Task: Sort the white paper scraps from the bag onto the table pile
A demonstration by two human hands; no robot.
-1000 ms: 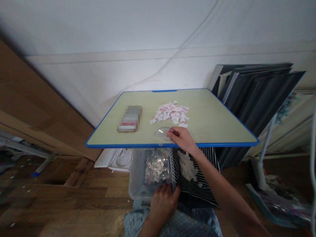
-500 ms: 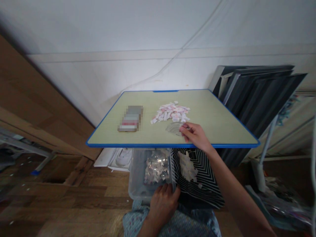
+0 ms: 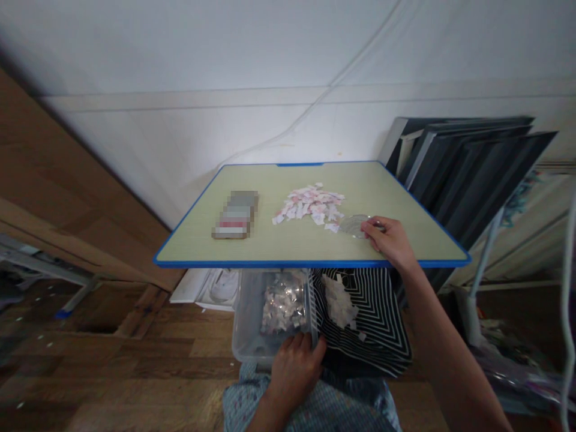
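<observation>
Beyond the left fingers, the tabletop (image 3: 414, 204) bears work apparently unfinished. Right of the left hand (image 3: 294, 367), a striped cloth (image 3: 382, 324) carries pale scraps (image 3: 341, 306); ahead, a plastic bin (image 3: 246, 324) holds others, presumably dealt with. Left of the right fingers, a paper pile (image 3: 308, 204) is left. The right hand (image 3: 369, 229) pinches a clear protractor-like plate (image 3: 352, 226) just beside it. The bin's far end is hidden; the left fingers' hold on its rim cannot be told.
</observation>
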